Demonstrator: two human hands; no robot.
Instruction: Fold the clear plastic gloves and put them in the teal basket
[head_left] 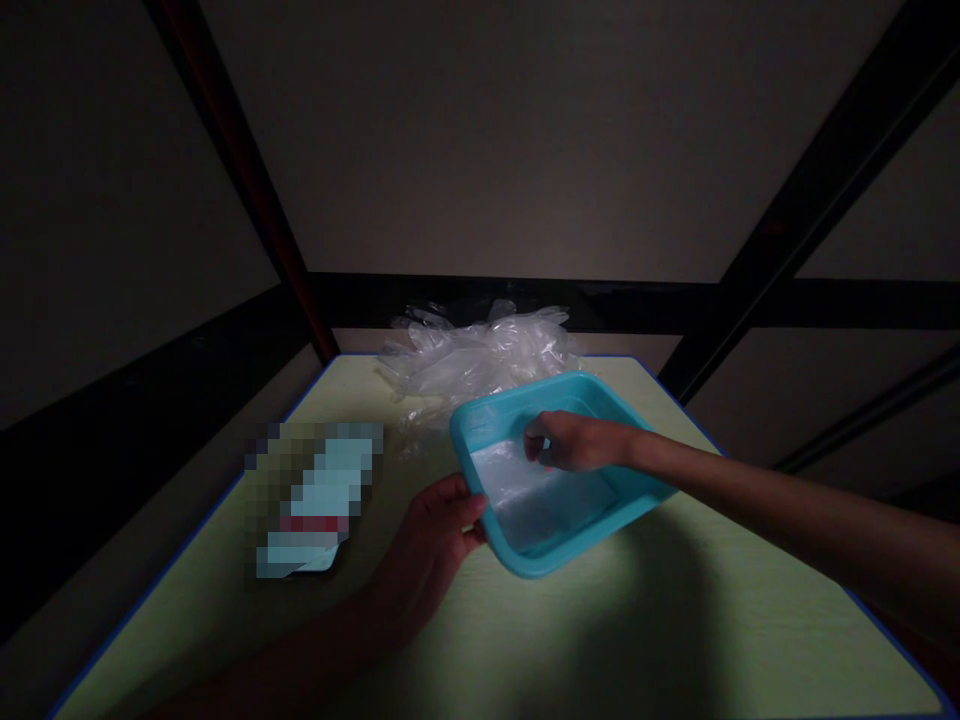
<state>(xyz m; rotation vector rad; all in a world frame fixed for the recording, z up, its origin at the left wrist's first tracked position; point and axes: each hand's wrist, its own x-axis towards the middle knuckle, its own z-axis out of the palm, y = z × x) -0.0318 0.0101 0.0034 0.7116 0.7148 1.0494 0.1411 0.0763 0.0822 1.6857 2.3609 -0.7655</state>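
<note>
My left hand [435, 535] is closed on the near left rim of a rectangular turquoise plastic basin [559, 558]. The basin is tilted towards me, above the table. On its bottom lies something thin, clear and shiny that looks like plastic film [517, 490]. Over the inside of the basin hovers my right hand [577, 442], reaching in from the right with its fingers curled and pressed towards the thumb. Whatever those fingers may hold is too small or hidden to make out.
A loose heap of clear, crinkled plastic [480, 355] lies at the table's far edge, behind the basin. To the left is a blurred-out flat, pale item [330, 490]. The pale green table [495, 670] has a blue edge, with a wall [487, 150] behind it.
</note>
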